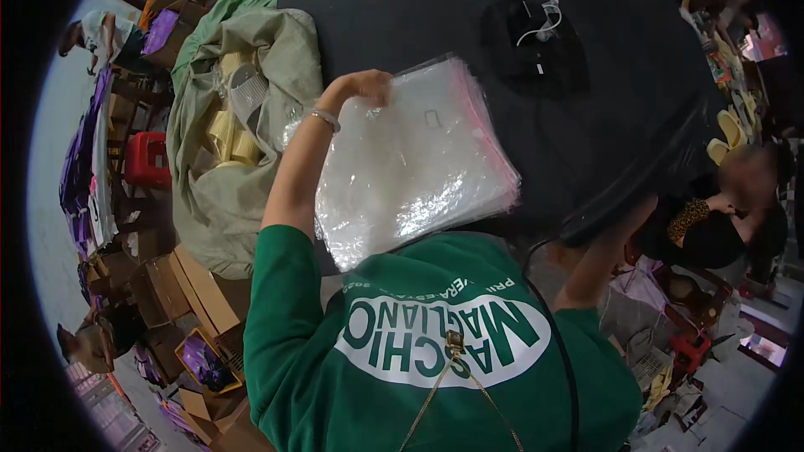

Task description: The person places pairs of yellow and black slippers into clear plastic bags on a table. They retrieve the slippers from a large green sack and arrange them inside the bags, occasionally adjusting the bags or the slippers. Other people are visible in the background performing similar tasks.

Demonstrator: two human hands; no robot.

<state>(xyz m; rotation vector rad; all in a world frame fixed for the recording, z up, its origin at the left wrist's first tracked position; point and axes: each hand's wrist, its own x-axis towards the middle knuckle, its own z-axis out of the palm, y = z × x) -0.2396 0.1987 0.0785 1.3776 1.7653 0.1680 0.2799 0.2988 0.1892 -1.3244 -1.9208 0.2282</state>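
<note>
A stack of clear plastic bags (pixel 402 159) with a pink strip along one side lies in front of me on the dark table (pixel 402 8). My left hand (pixel 368 88) reaches over to the stack's far left corner. Its fingers are bent down and closed on the plastic there, slightly blurred. My right hand (pixel 641 211) is off to the right at the table's near edge, beside a dark, shiny, see-through fold of plastic (pixel 628 176). That fold and the edge hide its fingers, so its grip cannot be made out.
Left of the bags, a pale green cloth sack (pixel 226 226) holds cream-coloured pieces (pixel 234 138). A black object with a white cable (pixel 536 33) lies at the far right. A red stool (pixel 146 159) and cardboard boxes (pixel 205 293) stand leftward. Other people (pixel 729 218) are around.
</note>
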